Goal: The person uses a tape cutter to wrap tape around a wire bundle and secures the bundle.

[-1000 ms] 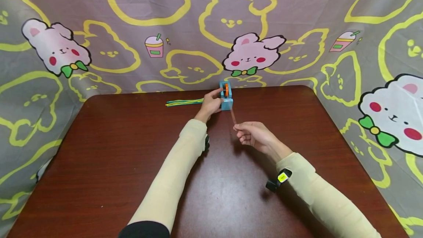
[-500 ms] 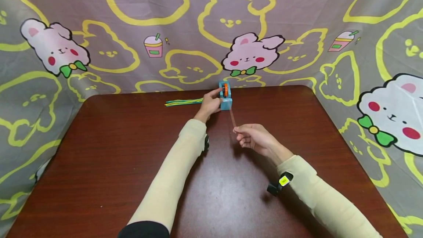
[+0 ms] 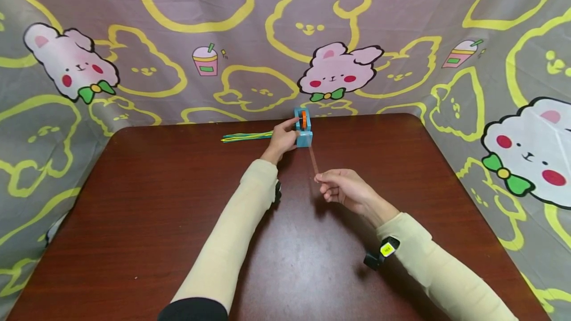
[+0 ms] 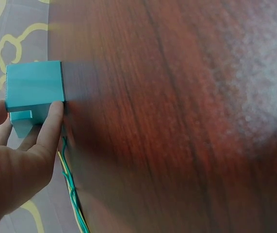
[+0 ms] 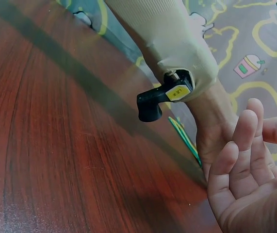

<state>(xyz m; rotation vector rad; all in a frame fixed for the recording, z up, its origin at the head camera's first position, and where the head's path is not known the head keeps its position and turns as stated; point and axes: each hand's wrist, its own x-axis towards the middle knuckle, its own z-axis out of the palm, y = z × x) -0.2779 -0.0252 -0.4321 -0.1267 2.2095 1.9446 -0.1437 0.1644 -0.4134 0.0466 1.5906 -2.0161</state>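
Near the table's far edge stands a light-blue tape dispenser (image 3: 305,139) with an orange wheel. My left hand (image 3: 284,137) grips it from the left side. In the left wrist view the fingers and thumb of that hand are on the dispenser's blue body (image 4: 34,85). A clear strip of tape (image 3: 314,160) runs from the dispenser's front toward me, stretched straight. Its near end is pinched between thumb and forefinger of my right hand (image 3: 345,189), held above the table. In the right wrist view my right hand (image 5: 245,174) shows curled fingers, and the tape is not visible there.
A bundle of thin yellow and green strands (image 3: 245,137) lies left of the dispenser, partly behind the left hand. The brown wooden table (image 3: 156,212) is bordered at the back and sides by a patterned cloth (image 3: 250,9). Wrist cameras (image 3: 379,254) sit on both sleeves.
My right hand has drawn slightly back toward me, and the visible strip of tape is a little longer. The left hand stays on the dispenser.
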